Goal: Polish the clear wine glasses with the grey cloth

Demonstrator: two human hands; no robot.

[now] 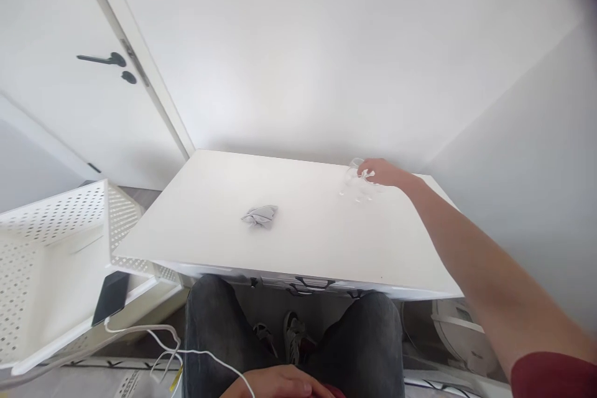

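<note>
At the back right of the white tabletop, my right hand (pixel 377 171) has its fingers closed on a clear plastic item (pixel 355 181). Its outline is hard to make out; a rounded loop shows at the left, with several small white glints below. My left hand (pixel 284 380) lies in my lap at the bottom edge, partly cut off, its visible fingers laid flat and holding nothing. A small grey cloth pouch (pixel 262 216) with a dark cord rests left of the middle of the tabletop, apart from both hands.
The white dresser top (pixel 298 242) meets the wall behind; dark drawer handles (pixel 315 284) show below its front edge. At the left stands a white perforated basket (pixel 46 273) with a dark phone (pixel 111 297) at its edge. A white cable (pixel 209 354) crosses my leg.
</note>
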